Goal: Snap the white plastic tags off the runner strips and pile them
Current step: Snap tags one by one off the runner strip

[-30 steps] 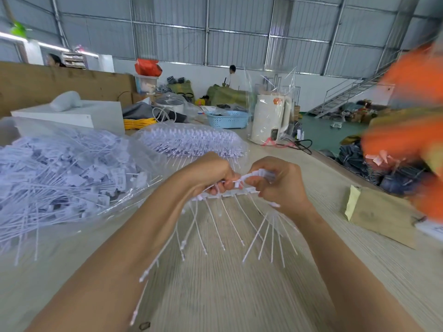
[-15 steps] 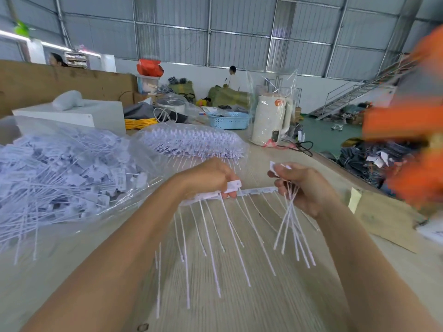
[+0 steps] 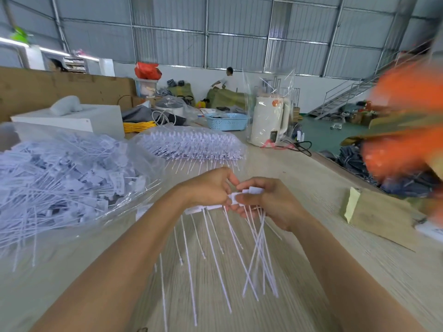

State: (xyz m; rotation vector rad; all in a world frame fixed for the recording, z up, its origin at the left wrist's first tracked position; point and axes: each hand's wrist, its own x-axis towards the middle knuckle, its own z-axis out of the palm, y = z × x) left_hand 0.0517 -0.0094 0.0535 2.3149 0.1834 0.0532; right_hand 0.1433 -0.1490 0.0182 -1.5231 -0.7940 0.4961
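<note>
Tags already snapped off fill the big clear bag (image 3: 60, 178) well to the left of the runner strip (image 3: 203, 208), a loose heap that looks almost weightless. Beyond the strip lies a smaller bag of unbroken strips (image 3: 191, 144), stacked flat. The strip itself is held up over the table (image 3: 311, 178), a thin white bar with tags still hanging from it like comb teeth. The left hand (image 3: 211, 188) has its fingers curled round the bar; the right hand (image 3: 266, 202), touching the strip's right end, pinches the next tag head while clutching a bundle of loose tags (image 3: 261, 255) whose tails fan down below it. These pieces look light, thin and springy, the tails too limp to pull on. Grip is probably best taken at the stiff head just beside the bar, then bent sharply so the small joint breaks
</note>
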